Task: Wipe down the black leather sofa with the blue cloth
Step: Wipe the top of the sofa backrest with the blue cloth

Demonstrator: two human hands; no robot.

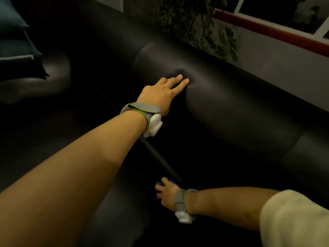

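The black leather sofa (240,111) fills most of the view, its backrest running from upper left to right. My left hand (163,93) reaches forward with straight fingers pressing into the backrest cushion, denting the leather. My right hand (166,192) is low on the seat near the crease between two seat cushions. It rests on the blue cloth (158,184), of which only small bits show past my fingers. Both wrists wear grey straps with white devices.
Dark teal cushions (16,41) lie stacked at the sofa's far left end. A leafy green plant (195,20) stands behind the backrest, before a grey wall with a red rail (267,31) and a window.
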